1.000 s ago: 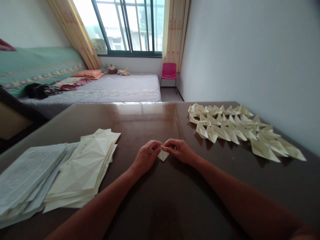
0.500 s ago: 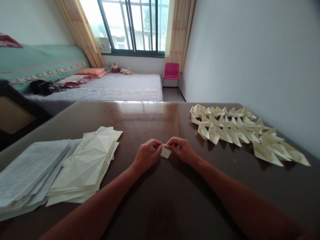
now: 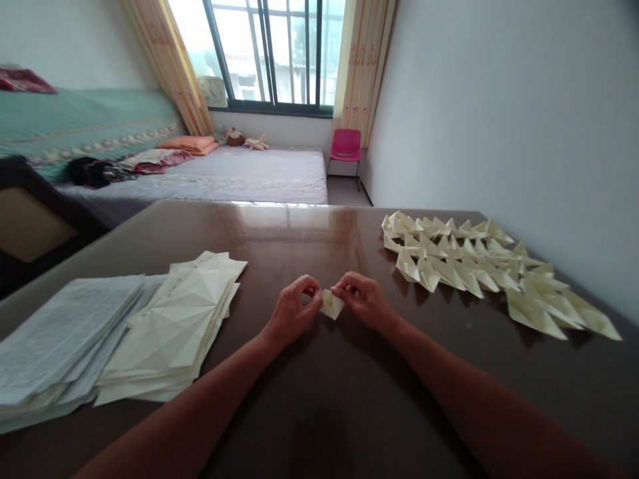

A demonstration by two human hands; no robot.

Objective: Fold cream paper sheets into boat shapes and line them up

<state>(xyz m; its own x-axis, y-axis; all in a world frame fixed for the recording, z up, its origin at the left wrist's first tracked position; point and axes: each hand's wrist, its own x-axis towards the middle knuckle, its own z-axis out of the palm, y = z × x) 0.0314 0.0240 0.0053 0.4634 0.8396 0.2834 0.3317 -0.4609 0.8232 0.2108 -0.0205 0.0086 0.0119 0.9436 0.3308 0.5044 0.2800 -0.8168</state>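
Note:
A small folded piece of cream paper (image 3: pixel 331 305) sits between my two hands over the middle of the dark brown table (image 3: pixel 319 412). My left hand (image 3: pixel 293 311) pinches its left side with curled fingers. My right hand (image 3: pixel 363 301) pinches its right side, fingers closed. To the left lies a stack of creased cream sheets (image 3: pixel 177 326), beside a pile of grey printed sheets (image 3: pixel 60 342). At the right, several folded cream paper shapes (image 3: pixel 479 266) lie spread in rows along the wall.
A white wall (image 3: pixel 499 120) borders the table's right side. Beyond the far table edge stand a bed (image 3: pixel 239 174) with cushions and clothes, a pink chair (image 3: pixel 346 146), a window with curtains, and a dark piece of furniture (image 3: pixel 30 219) at the left.
The small folded paper has turned slightly between my fingers and my hands have shifted a little right. The view has swung slightly.

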